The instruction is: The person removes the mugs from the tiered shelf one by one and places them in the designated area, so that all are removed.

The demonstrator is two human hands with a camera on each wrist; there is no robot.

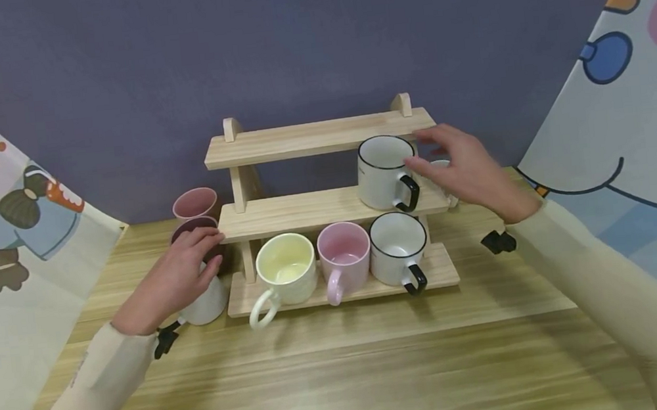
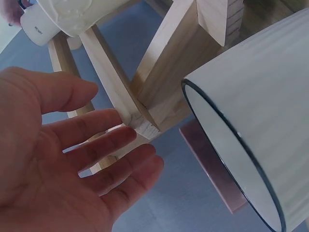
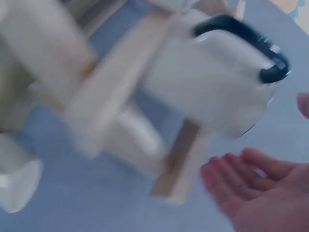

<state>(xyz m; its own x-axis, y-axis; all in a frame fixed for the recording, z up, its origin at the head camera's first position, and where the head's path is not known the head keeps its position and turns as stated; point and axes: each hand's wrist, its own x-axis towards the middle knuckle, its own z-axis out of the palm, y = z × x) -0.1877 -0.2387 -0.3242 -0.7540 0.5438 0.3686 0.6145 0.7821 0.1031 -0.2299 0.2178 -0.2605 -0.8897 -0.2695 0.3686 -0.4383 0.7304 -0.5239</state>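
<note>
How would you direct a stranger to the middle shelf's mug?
Find the tiered wooden stand. On its middle shelf, toward the right, sits a white mug with black rim and handle. Unlike its lookalike on the bottom shelf, it stands alone on its tier.

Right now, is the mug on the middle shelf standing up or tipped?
Standing up: the mug has its open mouth facing up, above the middle shelf.

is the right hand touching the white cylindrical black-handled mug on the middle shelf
Apart: the right wrist view shows a gap between the right hand and the mug.
</note>
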